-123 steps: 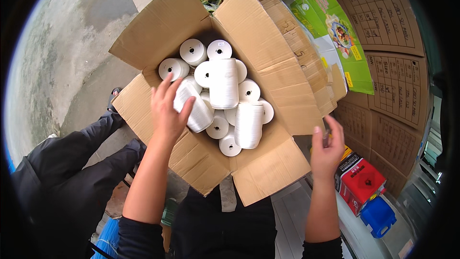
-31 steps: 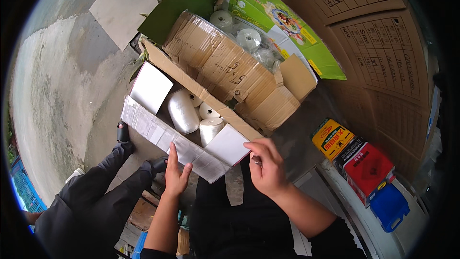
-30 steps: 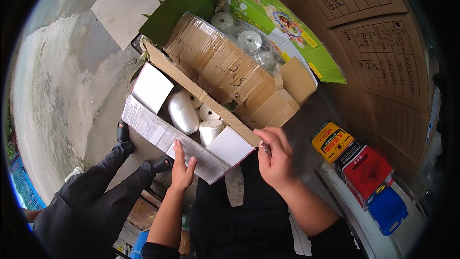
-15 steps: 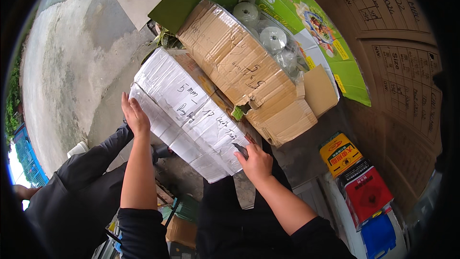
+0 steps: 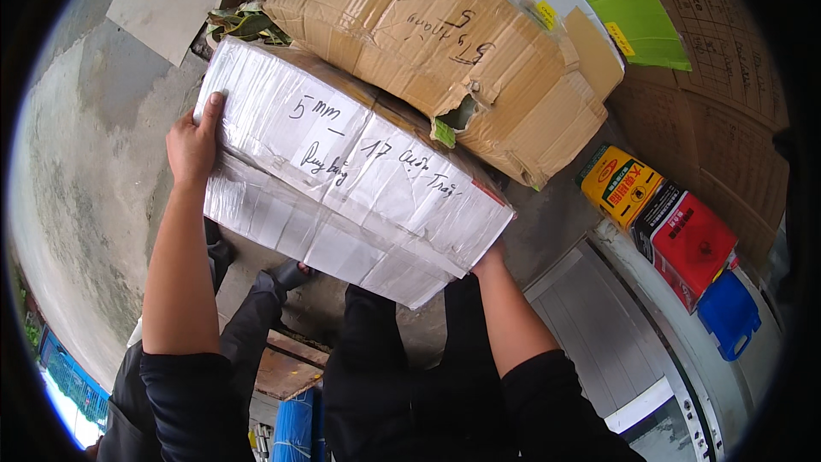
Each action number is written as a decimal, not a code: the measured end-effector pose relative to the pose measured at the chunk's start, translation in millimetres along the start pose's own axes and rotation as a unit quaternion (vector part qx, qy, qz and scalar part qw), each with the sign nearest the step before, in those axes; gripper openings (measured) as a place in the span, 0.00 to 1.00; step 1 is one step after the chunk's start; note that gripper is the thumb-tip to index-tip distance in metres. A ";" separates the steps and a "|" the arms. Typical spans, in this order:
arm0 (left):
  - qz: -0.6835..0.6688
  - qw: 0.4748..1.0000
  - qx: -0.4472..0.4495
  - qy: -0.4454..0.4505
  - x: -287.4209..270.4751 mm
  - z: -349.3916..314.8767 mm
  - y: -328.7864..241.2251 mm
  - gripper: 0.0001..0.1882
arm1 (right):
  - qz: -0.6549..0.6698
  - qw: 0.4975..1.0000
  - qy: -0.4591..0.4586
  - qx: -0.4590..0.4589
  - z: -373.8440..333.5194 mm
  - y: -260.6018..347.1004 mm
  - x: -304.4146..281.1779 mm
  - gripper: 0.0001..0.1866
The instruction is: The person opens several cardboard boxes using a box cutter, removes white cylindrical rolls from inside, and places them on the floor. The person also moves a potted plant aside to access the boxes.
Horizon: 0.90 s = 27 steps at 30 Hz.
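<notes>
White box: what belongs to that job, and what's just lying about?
In the job: white box; left hand, gripping its left end; right hand, mostly hidden at its right corner.

Apparently just lying about: brown carton; red container; blue jug.

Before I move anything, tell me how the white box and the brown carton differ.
The left hand grips the white box at its left end; no hand is seen on the brown carton. The brown carton has a ragged hole near its lower edge; the white box shows none on its visible faces. Both carry dark handwriting.
</notes>
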<state>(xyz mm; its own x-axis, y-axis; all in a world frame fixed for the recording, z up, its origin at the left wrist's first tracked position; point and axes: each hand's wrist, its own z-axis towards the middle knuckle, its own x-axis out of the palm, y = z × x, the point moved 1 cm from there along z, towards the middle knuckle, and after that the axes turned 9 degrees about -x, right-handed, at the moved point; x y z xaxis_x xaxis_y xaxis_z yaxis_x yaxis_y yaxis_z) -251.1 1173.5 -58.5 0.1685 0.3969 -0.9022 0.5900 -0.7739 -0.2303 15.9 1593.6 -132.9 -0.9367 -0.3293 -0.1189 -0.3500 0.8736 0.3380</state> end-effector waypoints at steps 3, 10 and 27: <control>-0.026 0.999 0.008 -0.019 4.3 2.8 9.5 0.43 | 0.070 0.997 -0.012 0.018 45.3 -29.9 25.5 0.19; -0.082 0.993 0.060 -0.065 22.4 22.8 25.7 0.40 | 0.004 0.997 0.031 -0.064 111.6 -73.3 15.6 0.21; -0.218 0.964 -0.140 0.055 80.3 -34.5 67.5 0.44 | -0.513 0.781 -0.064 -0.350 110.3 -26.2 -52.1 0.21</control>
<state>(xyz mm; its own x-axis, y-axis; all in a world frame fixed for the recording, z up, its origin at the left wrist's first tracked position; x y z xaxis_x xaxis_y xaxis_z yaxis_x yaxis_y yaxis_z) -170.5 1170.2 -133.9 -0.0694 0.7167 -0.6940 0.8112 -0.3643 -0.4574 73.1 1627.4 -238.5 -0.1750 -0.6500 -0.7395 -0.8686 -0.2517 0.4268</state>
